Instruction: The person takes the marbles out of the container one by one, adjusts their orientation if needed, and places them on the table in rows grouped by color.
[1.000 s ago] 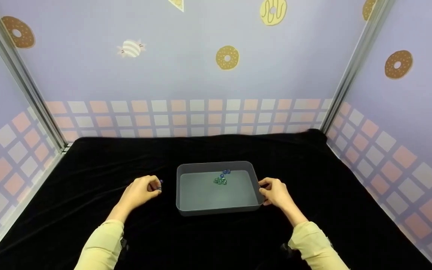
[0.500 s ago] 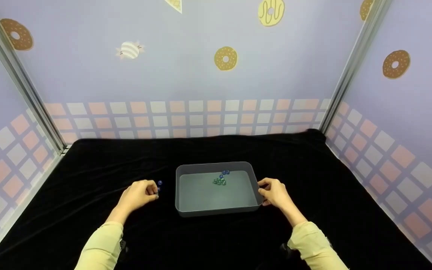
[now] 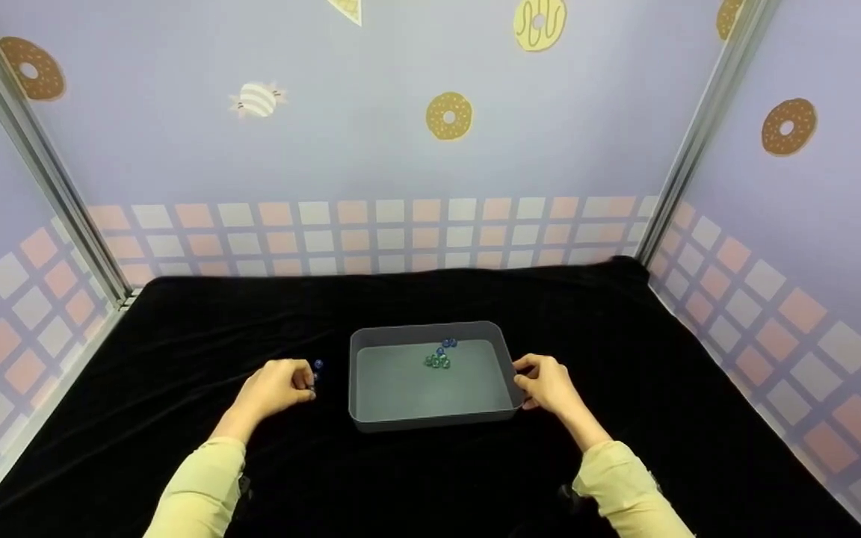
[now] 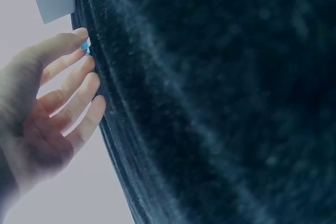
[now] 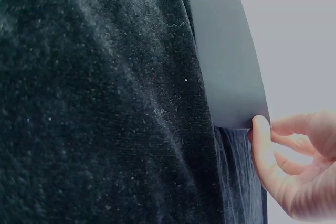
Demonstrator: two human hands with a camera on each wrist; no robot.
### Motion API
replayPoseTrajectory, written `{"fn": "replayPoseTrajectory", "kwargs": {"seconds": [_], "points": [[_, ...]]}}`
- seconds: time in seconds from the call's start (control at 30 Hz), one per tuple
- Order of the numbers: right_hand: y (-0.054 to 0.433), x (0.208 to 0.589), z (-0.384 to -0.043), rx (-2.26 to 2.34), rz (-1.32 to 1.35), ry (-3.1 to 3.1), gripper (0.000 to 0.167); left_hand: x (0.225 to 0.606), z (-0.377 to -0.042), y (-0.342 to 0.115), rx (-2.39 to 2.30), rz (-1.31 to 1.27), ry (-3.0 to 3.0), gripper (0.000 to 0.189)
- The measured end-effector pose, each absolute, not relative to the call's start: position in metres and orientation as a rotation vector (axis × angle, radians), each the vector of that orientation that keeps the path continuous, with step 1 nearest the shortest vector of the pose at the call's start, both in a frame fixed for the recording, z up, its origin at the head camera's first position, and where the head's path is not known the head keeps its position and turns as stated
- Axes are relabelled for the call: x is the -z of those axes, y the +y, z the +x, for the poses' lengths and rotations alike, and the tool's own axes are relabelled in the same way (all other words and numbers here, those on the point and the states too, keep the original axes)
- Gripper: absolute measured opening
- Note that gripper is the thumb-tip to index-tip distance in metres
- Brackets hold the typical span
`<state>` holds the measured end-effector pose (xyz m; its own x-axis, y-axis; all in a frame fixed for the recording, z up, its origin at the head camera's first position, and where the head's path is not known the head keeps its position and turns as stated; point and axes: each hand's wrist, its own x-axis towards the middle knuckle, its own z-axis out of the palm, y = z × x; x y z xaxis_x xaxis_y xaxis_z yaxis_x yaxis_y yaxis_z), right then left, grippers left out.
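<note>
My left hand (image 3: 275,388) is low over the black cloth, left of the grey tray (image 3: 430,422). Its thumb and forefinger pinch a small blue glass marble (image 4: 85,45), mostly hidden by the fingertips. Just beyond those fingertips another blue marble (image 3: 318,365) lies on the cloth, with one more partly covered by the hand. On the tray's right side my right hand (image 3: 545,385) grips the wall, and the right wrist view shows the thumb on its outer face at the corner. Inside the tray, several green marbles (image 3: 436,362) cluster near a few blue marbles (image 3: 448,343).
Black velvety cloth (image 3: 430,486) covers the table, with slight folds at the left. Lilac walls (image 3: 371,142) with printed doughnuts and pink and white squares enclose the back and both sides. Metal posts (image 3: 64,179) stand at the corners.
My left hand has shifted slightly toward me and left, uncovering more of the blue marbles beside it. The right hand has stayed on the tray, and the marbles inside lie as before.
</note>
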<state>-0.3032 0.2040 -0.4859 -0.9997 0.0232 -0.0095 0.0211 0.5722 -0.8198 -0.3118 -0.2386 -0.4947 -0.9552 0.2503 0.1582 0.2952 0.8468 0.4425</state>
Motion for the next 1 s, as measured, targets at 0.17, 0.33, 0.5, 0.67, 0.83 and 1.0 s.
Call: {"fn": "replayPoseTrajectory", "kwargs": {"seconds": [0.17,0.33,0.5,0.67,0.83,1.0], "points": [[0.204,0.486,-0.303,-1.453,-0.034,-2.780,0.025,0.485,-0.312,-0.241,0.695,-0.432,-2.953,0.021],[0.204,0.485,-0.302,-1.439,-0.018,-2.782,0.025,0.476,-0.311,-0.245,0.650,-0.403,-3.009,0.032],[0.204,0.485,-0.302,-1.440,-0.009,-2.784,0.025,0.472,-0.308,-0.248,0.616,-0.391,-3.037,0.039],[0.204,0.485,-0.302,-1.448,-0.010,-2.780,0.026,0.470,-0.308,-0.249,0.608,-0.389,-3.041,0.042],[0.205,0.486,-0.303,-1.444,-0.027,-2.789,0.026,0.466,-0.310,-0.250,0.605,-0.405,-3.050,0.043],[0.204,0.485,-0.303,-1.449,-0.031,-2.802,0.026,0.455,-0.313,-0.250,0.596,-0.414,-3.106,0.048]]}}
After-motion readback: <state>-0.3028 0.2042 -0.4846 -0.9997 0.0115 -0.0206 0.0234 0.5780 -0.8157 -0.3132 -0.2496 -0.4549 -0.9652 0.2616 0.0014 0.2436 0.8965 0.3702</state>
